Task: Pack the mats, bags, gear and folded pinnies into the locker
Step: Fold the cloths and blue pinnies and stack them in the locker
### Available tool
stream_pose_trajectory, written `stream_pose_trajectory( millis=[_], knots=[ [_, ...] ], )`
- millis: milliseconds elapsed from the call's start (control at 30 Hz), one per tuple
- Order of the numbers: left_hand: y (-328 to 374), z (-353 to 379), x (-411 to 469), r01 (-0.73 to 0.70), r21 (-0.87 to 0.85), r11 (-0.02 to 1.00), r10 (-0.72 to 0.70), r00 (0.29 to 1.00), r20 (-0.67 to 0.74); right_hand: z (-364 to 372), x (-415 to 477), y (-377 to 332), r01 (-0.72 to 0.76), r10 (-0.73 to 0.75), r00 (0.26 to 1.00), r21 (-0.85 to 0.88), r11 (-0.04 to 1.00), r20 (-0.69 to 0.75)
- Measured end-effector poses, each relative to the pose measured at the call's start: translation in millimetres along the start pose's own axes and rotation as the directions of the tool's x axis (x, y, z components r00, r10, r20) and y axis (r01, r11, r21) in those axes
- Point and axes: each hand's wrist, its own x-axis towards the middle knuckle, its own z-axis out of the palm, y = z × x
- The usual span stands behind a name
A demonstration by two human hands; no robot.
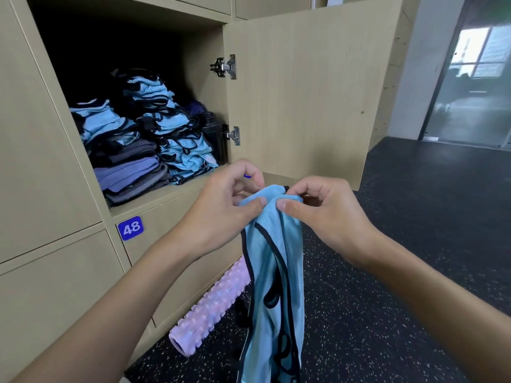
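A light-blue pinnie (272, 244) is pinched at its top edge by the left hand (221, 214) and right hand (329, 214). It is hung before the open locker (193, 59), where folded pinnies (177, 134) are stacked.

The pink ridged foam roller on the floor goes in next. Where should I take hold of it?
I'd grip the pink ridged foam roller around its bare middle, coming from above and the open floor side on its right. It lies flat along the beige locker fronts, and the hanging light-blue pinnie covers its far end.
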Motion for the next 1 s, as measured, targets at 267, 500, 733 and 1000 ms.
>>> stream_pose_trajectory(
  millis=[267,500,733,1000],
  knots=[
    [-2.6,5.4,-4.9,0.059,0.09,0.994,-0.064,0.997,0.054,-4.9,2.3,-2.7,0.015,-0.011,0.994,0.037,0.999,-0.113],
    [0.5,7.0,-1.7,0.066,0.101,0.993,-0.058,0.995,-0.079,-9.1,0.9,-2.7,-0.014,0.014,0.994,0.001,1.0,-0.106],
    [5.8,1.1,1.0,0.066,0.004,0.998,-0.065,0.994,-0.084,-18.1,1.2,-8.0,-0.01,0.005,0.992,0.034,0.999,0.13],
    [11.5,-5.7,-0.3,0.085,0.018,0.996,-0.084,0.995,-0.057,-19.3,-2.2,-7.7,0.019,-0.008,0.997,-0.137,0.99,0.082]
  ],
)
